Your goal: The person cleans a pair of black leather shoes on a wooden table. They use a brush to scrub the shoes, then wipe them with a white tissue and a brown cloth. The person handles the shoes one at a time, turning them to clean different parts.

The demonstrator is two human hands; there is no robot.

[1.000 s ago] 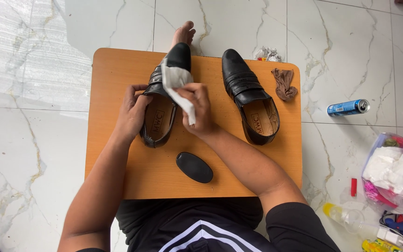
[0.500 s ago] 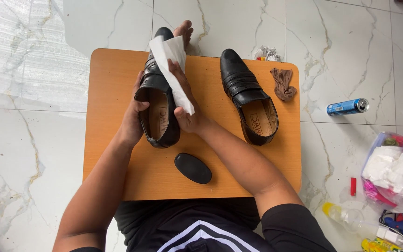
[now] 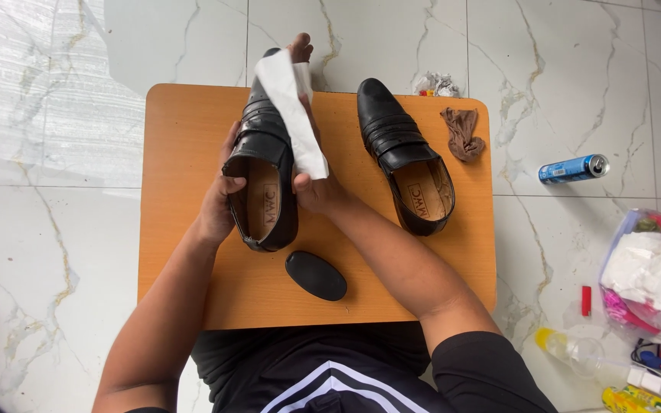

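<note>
One black leather shoe (image 3: 263,164) is held up above the orange table (image 3: 177,229) and is being wiped with a white cloth (image 3: 292,115). The cloth is laid along the right side of the upper, from near the toe down to the opening. How much of this shoe is already cleaned cannot be judged from the picture; the leather looks dark and slightly glossy everywhere. The second black shoe (image 3: 405,153) is standing on the table to the right, untouched by any hand, so its wiping seems not yet begun.

The left hand (image 3: 219,206) is closed around the heel part of the held shoe, with the thumb hooked over the rim of the opening. The right hand (image 3: 317,191) is pressed against the shoe's side, its fingers together, and the lower end of the cloth is pinched under them.

A black oval object (image 3: 316,275) is lying on the table just below the held shoe, apart from both hands.
</note>
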